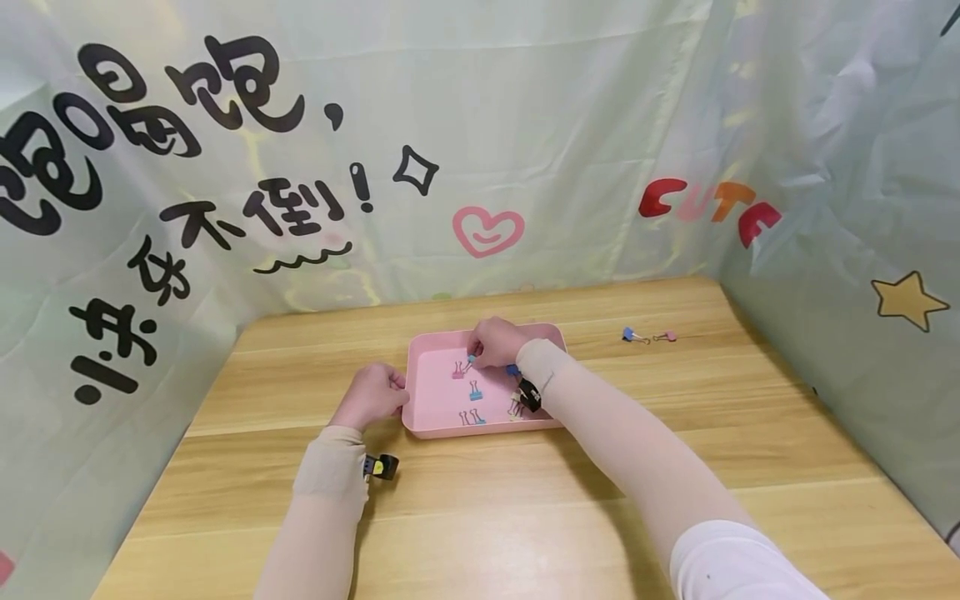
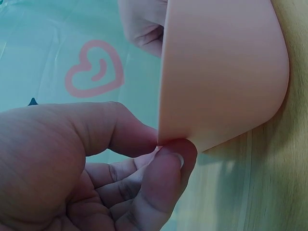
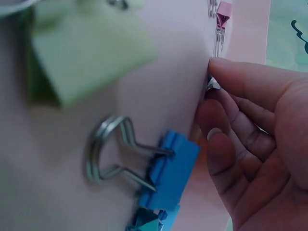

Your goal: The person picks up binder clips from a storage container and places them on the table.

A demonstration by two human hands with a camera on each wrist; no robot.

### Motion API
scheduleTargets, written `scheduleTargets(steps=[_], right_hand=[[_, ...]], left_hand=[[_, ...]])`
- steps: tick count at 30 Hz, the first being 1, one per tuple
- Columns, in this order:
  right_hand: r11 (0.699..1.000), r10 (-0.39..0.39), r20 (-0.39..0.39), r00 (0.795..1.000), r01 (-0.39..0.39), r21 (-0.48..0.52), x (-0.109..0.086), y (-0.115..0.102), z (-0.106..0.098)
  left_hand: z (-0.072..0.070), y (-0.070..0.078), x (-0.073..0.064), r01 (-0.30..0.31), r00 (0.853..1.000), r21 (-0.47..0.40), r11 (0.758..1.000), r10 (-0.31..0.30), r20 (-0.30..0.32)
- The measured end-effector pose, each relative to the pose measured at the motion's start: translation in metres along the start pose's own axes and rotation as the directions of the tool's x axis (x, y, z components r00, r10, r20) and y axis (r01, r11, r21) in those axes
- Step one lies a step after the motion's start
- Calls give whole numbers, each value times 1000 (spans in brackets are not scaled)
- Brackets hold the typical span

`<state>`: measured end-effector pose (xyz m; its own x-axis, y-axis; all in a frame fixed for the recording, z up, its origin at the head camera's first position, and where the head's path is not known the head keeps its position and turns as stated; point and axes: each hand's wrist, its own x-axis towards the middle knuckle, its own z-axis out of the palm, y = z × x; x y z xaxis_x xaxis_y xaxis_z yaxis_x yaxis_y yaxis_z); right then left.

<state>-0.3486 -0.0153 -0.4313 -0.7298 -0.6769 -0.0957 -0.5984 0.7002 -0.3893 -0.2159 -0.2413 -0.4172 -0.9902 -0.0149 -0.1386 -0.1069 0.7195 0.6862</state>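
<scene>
- Binder clip [image 1: 471, 359], small and teal, is inside the pink tray [image 1: 431, 433], pinched by the fingertips of our right hand [image 1: 497, 342]; we cannot tell whether it touches the tray floor.
- Just beside it lies a pink clip [image 1: 458, 375]; should our fingertips slip on so small a body, the two could knock together or tangle their wire handles.
- Nearer us lies another teal clip [image 1: 476, 395]. A blue clip [image 3: 168, 171] and yellow-green clips [image 1: 515, 408] lie by our right wrist, where the black wrist camera [image 1: 529, 395] could shove them if our arm dips.
- Our left hand [image 1: 371, 393] pinches the tray's left rim; an uneven tug there could slide the tray and scatter its contents.
- Right of the tray, on the wooden table [image 1: 480, 517], we see a second blue clip [image 1: 628, 334] near a second pink clip [image 1: 670, 337].
</scene>
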Motion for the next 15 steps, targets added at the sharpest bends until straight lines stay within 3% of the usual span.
scheduleTargets(steps=[8, 15], right_hand=[[1000, -2, 20, 1000, 1, 14, 0, 0, 2], [1000, -14, 11, 1000, 13, 19, -2, 2, 1]], left_hand=[[1, 0, -1, 19, 1000, 0, 1000, -19, 4], [0, 0, 0, 2, 1000, 13, 1000, -2, 6]])
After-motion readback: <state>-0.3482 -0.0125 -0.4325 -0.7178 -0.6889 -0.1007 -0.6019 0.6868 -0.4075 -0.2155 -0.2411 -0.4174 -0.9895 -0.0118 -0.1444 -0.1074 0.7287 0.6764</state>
